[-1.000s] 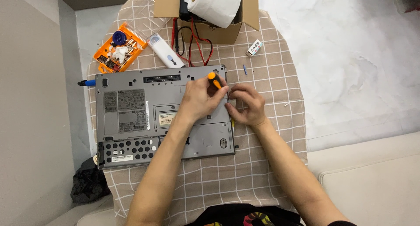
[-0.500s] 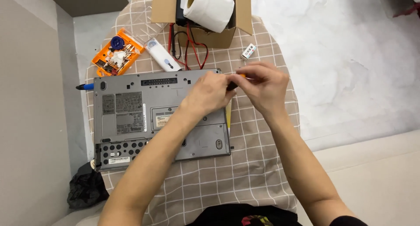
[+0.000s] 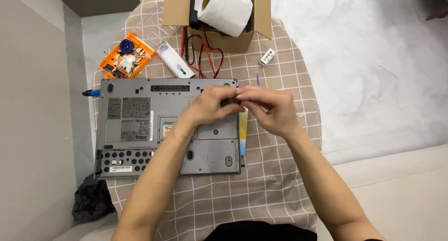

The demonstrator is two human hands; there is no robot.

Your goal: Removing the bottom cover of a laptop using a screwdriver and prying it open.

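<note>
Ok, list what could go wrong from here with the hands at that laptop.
1. The hands meet at the laptop right edge; anything small pinched there, hidden from view, could drop onto the checked cloth and be hard to spot.
2. The red leads trail from the box close to the laptop's back edge and might snag a wrist.

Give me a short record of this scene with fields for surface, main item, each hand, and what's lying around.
surface: checked cloth over a table
main item: grey laptop, underside up
left hand: over the laptop's far right corner, fingertips meeting the right hand
right hand: at the laptop's right edge, pinching something too small to tell
around: orange bit case, cardboard box with paper roll, red leads
</note>
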